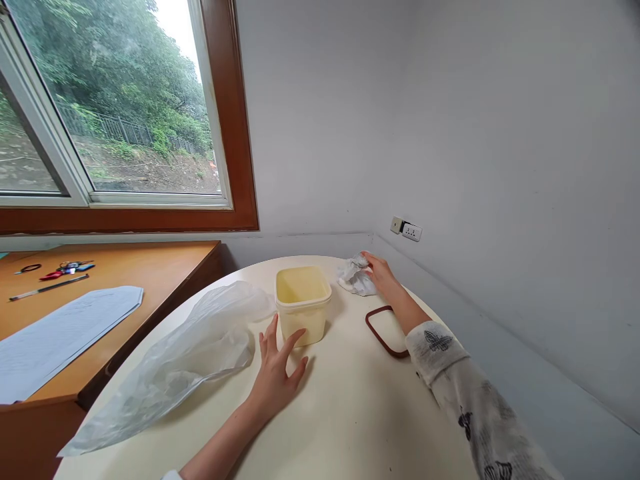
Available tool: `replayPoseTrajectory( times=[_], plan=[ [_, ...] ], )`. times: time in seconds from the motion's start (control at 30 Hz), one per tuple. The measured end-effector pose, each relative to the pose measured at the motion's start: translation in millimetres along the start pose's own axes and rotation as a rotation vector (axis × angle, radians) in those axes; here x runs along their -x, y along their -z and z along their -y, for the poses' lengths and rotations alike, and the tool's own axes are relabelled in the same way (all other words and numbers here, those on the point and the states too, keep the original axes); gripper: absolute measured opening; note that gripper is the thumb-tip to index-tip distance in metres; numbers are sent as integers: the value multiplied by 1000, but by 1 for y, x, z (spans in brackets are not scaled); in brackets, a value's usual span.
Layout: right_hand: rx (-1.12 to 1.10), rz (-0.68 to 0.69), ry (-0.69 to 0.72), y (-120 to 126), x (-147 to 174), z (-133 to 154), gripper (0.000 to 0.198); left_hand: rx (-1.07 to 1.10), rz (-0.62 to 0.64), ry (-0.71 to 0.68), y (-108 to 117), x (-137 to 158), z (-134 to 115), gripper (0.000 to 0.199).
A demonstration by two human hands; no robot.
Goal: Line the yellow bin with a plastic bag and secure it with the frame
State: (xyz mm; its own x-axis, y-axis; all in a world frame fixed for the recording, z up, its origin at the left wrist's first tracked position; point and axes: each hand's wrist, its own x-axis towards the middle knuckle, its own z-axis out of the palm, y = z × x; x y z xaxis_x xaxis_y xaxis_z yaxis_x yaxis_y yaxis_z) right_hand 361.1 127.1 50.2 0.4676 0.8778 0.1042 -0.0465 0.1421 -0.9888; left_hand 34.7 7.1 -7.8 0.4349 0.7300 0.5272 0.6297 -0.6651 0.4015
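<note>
A pale yellow plastic bin (305,320) stands upright on the white table, its top uncovered. My left hand (277,373) is just in front of it, fingers spread, holding nothing; whether a fingertip touches the bin wall is hard to tell. Toward the back right, my right hand (381,275) has its fingers closed on a crumpled white wad (357,277), tissue or thin cloth, resting on the tabletop. A brown rounded rim frame (383,339) lies flat below my right forearm, partly hidden by it. Left of the bin spreads a translucent plastic bag (185,353).
The round white table (345,413) stands by the walls. At left, a wooden desk (165,257) bears papers (75,333), a pen (49,288) and a bunch of keys (70,268). A wall socket (411,232) sits beyond the table, and a window (130,120) is at upper left.
</note>
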Motion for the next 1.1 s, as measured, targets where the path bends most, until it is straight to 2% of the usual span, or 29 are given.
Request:
replayPoseTrajectory(
  times=[0.2,0.37,0.43,0.53,0.63,0.77,0.83,0.9,0.97,1.03,1.1],
  plan=[
    [-129,-1,169,2,13,68,37,-14,-99,31,3,3,3,38],
    [-131,-6,327,5,54,122,24,25,-240,39,2,5,6,26],
    [-71,45,349,6,75,135,21,51,-305,12,6,5,4,20],
    [82,193,318,7,107,141,21,110,-353,-20,16,4,-3,11],
    [224,387,257,3,138,131,22,232,-259,-30,26,3,-16,8],
    [325,687,157,-9,179,109,24,376,45,35,32,5,-41,16],
    [319,774,112,-17,196,100,24,406,181,57,31,8,-54,17],
    [273,792,69,-24,209,93,24,431,279,43,31,13,-64,21],
    [191,766,43,-29,216,87,24,455,338,28,31,19,-70,35],
    [81,740,26,-33,219,80,24,481,346,39,28,25,-72,50],
    [-26,742,-17,-35,221,72,28,506,295,71,24,30,-71,52]
  ],
)
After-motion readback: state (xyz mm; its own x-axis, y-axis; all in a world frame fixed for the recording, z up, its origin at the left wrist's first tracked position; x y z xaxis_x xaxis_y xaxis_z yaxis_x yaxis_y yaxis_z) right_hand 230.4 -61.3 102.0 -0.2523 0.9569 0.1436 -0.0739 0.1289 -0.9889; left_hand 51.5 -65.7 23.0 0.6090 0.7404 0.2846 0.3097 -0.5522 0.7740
